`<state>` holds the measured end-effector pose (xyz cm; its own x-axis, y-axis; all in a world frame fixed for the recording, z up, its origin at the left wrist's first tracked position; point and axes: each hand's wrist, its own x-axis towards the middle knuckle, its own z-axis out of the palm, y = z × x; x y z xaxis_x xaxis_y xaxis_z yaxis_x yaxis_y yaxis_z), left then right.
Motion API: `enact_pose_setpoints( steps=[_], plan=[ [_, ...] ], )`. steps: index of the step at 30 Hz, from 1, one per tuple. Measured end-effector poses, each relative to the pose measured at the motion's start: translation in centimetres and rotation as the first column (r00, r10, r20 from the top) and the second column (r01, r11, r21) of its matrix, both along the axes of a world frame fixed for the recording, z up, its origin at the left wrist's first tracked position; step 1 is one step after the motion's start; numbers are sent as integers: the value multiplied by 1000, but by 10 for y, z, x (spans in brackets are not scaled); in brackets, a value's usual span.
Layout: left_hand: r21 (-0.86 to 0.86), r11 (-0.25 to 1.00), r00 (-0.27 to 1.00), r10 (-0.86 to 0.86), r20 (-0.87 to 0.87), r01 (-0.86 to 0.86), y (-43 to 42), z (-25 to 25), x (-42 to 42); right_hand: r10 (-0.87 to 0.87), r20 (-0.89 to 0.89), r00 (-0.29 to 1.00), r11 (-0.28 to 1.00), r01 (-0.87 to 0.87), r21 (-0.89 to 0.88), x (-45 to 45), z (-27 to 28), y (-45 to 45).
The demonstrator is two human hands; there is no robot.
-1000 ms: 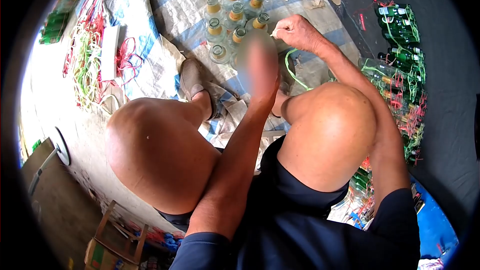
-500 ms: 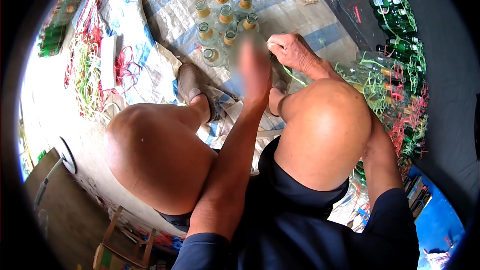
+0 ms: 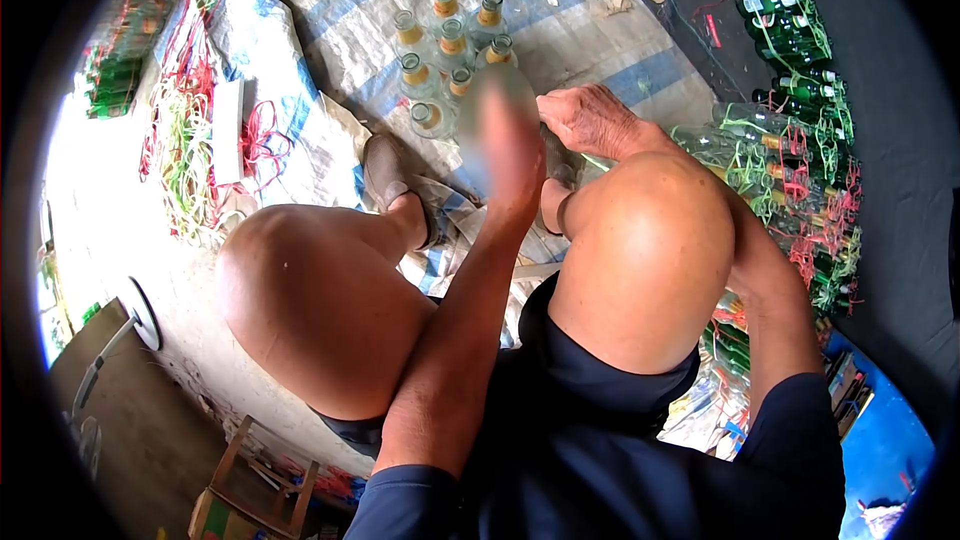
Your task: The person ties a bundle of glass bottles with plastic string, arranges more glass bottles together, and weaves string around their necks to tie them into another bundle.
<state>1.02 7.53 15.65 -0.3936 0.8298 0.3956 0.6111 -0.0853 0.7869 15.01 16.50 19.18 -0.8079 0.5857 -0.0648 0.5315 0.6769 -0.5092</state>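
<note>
Eight bottles (image 3: 452, 43), neck labels unreadable, stand upright on the sheet (image 3: 370, 35), towards its far edge. The left hand (image 3: 508, 145), reaching forward, is blurred, its grip unclear; the bent-wristed right hand (image 3: 590, 120) is clenched near a green strap (image 3: 598, 162).

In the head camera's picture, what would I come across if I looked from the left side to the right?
Tangled strings → standing bottles → right hand → tied bottles.
</note>
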Motion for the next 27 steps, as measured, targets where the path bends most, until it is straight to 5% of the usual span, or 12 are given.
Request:
enact_pose_setpoints(
  steps=[2, 5, 9, 13, 19, 27],
  plan=[
    [-59, 998, 1000, -8, -25, 7, -9, 11, 3, 21, 21, 1000, 1000, -20, -9, 0, 3, -2],
    [-191, 981, 988, -9, 157, 40, -24, 27, 8, 70, 52, 996, 997, -69, -26, 1, 7, -1],
    [-181, 981, 997, -72, -6, 70, -38, 31, 9, 128, 93, 987, 992, -125, -32, 6, 3, -3],
    [-233, 949, 977, -213, 27, 214, -33, 36, 9, 152, 164, 975, 985, -135, -110, 7, 15, -8],
    [-269, 927, 965, -260, 43, 262, -33, 37, 2, 83, 21, 996, 968, -76, -240, 10, 32, -11],
    [-192, 964, 969, -146, 198, 185, -45, 29, -1, -77, 85, 993, 912, 105, -397, 30, 50, -5]
  ],
)
